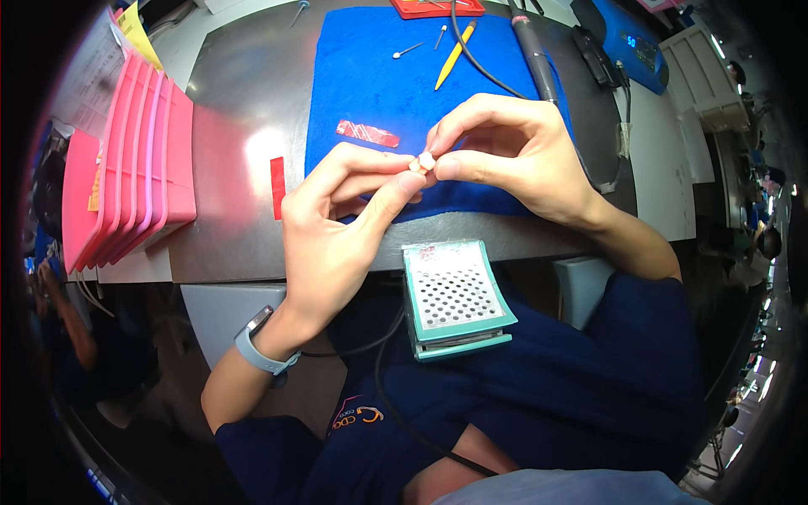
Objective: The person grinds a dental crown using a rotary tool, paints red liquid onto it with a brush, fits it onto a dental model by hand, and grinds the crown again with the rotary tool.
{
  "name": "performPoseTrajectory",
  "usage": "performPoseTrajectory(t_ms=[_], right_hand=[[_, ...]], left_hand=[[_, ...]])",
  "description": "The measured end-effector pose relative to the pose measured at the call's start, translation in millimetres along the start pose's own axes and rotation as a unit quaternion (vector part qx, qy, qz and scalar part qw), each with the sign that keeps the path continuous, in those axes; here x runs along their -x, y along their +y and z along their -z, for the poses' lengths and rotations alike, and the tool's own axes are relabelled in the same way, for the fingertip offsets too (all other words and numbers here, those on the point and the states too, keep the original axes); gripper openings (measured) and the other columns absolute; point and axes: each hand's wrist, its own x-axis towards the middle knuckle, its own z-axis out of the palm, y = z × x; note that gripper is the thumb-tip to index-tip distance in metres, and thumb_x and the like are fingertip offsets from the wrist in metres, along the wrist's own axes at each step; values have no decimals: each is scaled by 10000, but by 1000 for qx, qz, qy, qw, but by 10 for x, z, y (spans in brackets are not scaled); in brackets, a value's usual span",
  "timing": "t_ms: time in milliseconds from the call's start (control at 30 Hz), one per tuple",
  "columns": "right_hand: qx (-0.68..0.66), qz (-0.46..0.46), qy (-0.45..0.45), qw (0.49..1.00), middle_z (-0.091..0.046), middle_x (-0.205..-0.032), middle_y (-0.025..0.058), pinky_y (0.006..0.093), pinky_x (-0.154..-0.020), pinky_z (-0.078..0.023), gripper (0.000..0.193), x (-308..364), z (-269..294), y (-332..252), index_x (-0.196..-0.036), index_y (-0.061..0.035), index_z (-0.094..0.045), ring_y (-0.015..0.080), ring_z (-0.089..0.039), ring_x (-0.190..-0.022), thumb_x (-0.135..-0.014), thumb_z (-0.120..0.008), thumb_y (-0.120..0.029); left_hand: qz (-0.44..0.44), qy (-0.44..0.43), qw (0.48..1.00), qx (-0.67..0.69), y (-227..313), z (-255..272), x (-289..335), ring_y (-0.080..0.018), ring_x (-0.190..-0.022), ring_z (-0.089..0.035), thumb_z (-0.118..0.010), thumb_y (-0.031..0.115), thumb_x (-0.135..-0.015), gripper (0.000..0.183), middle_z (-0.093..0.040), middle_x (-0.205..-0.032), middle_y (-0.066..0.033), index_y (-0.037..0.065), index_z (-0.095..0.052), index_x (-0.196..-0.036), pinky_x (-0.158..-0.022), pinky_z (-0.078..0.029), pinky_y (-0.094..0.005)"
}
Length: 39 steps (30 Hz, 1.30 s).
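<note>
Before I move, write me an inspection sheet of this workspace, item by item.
Surface: dark worktop, blue cloth spread over part of it.
Things in hand: small pale piece, details too small to tell.
Clutter: patterned red strip, yellow pencil-like tool, two pin-like tools on the cloth; plain red strip left of it.
Grips: left grip pinches the piece; right grip at its other side, closure unclear.
Cables: black cord curving over the cloth; dark cable across the lap.
Surroundings: pink file rack left, blue unit with lit display upper right, green-edged perforated box at the near edge, another person's arm far left.
</note>
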Motion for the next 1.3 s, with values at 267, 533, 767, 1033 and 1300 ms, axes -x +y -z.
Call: performPoseTrajectory(t_ms=[267, 533, 767, 1033, 1300], right_hand=[[2, -2, 6, 1000, -727, -1008, 106, 299, -896, -566, 138, -14, -15, 4, -1028, 42, -728, 169, -705, -957, -891, -740, 20], [-5, 0, 6, 1000, -747, -992, 89, 288, -894, -549, 137, -6, -7, 42, -1020, 27, -750, 151, -699, -945, -887, -746, -5], [43, 41, 14, 998, -752, -998, 80, 263, -853, -557, 159, -1, -38, 45, -1033, 17, -753, 136, -703, -932, -877, -762, -11], [58, 55, -10, 997, -755, -996, 84, 256, -837, -558, 138, -1, -22, 28, -1016, 20, -755, 136, -710, -928, -880, -754, -2], [67, 74, -7, 995, -762, -1008, 123, 286, -869, -556, 160, -10, -17, 81, -1029, 32, -762, 179, -722, -938, -874, -761, -12]], left_hand=[[-2, -3, 1000, 14, 21, -5, -7, -164, -919, -747, -715, 36, -955, 162, -768, -1021, -126, -47, -667, -1086, -799, -583, -247], [-21, 4, 1000, -5, 1, -22, 12, -154, -906, -742, -713, 36, -956, 155, -765, -1031, -116, -31, -667, -1088, -723, -555, -231], [-92, 10, 995, -28, -49, -3, 14, -153, -908, -738, -711, -19, -941, 146, -759, -1052, -127, -35, -659, -1076, -690, -548, -217], [-99, 11, 994, -33, -36, 15, 28, -149, -916, -742, -736, -31, -912, 154, -766, -1021, -129, -38, -703, -1062, -746, -575, -231], [-120, 16, 991, -52, -38, 22, -18, -140, -826, -731, -743, -62, -891, 103, -768, -980, -128, -42, -709, -986, -700, -565, -229]])
